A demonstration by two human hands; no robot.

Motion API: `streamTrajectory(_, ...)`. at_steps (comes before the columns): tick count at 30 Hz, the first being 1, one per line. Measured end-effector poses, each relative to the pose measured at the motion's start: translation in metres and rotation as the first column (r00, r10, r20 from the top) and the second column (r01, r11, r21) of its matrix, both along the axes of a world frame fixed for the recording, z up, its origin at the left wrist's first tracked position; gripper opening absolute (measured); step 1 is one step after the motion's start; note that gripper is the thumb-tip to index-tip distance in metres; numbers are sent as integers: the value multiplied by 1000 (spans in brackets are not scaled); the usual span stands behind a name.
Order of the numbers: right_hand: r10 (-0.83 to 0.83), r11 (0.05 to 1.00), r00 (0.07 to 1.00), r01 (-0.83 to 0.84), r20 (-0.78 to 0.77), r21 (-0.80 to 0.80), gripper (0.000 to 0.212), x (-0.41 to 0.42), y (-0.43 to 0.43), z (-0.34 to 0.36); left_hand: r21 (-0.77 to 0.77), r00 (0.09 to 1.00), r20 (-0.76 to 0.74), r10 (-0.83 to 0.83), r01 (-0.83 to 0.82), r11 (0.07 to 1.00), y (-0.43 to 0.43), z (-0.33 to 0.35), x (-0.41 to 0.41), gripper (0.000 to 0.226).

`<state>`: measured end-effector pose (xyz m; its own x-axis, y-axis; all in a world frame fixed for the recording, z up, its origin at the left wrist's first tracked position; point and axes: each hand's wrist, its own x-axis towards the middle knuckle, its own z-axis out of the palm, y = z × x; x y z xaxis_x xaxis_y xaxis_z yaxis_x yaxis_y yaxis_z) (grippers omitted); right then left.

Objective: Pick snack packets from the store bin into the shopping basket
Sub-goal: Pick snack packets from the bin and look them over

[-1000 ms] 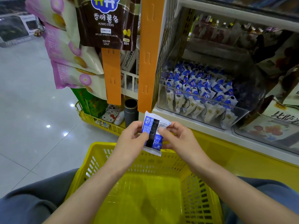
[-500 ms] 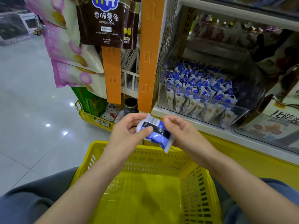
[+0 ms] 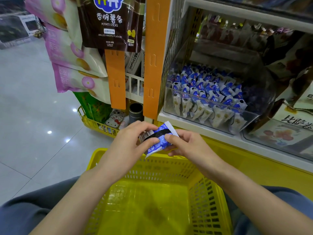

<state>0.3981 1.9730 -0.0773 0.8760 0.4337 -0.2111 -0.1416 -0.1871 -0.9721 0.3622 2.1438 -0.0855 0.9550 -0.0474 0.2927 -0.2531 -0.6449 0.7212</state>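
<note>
Both forearms reach forward over the yellow shopping basket point(image 3: 169, 168). The left hand point(image 3: 130, 145) pinches the barcode end of a snack packet point(image 3: 160, 139), thumb on the near face and fingers curled behind. The right hand point(image 3: 184, 146) pinches the opposite, crimped end.

The packet is blue and white with a black band. It sits tilted, just above the basket's far rim. Its print is too small to read.

More such packets point(image 3: 203, 92) fill the clear store bin point(image 3: 260, 106) on the white shelf point(image 3: 194, 122).

A brown hanging bag point(image 3: 110, 22) reads "POTATO STICKS" and "GRILLED WAGYU FLAVOR".

The floor point(image 3: 33, 116) is glossy grey tile showing ceiling-light reflections.
</note>
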Motion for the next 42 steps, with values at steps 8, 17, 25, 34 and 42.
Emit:
streamTrajectory(8,-72,996,997,71,5,59,23,-14,10,-12,450,998,-48,48,-21,893,-11,6,-7,35)
streamTrajectory(17,-45,999,982,41,183,25,30,-12,17,-18,238,988,-28,152,-141,961,-14,3,-5,24)
streamTrajectory(25,117,957,885,20,451,-289,40,-13,11,-27,332,991,102,92,-121,936,-21,-1,-10,18)
streamTrajectory(34,100,956,873,49,478,-288,37,-10,10,-31,-135,973,-19,232,-232,963,-19,-17,3,11)
streamTrajectory(42,35,947,874,125,484,-295,22,-8,9,-31,-108,979,-124,162,-176,978,-27,-33,-1,17)
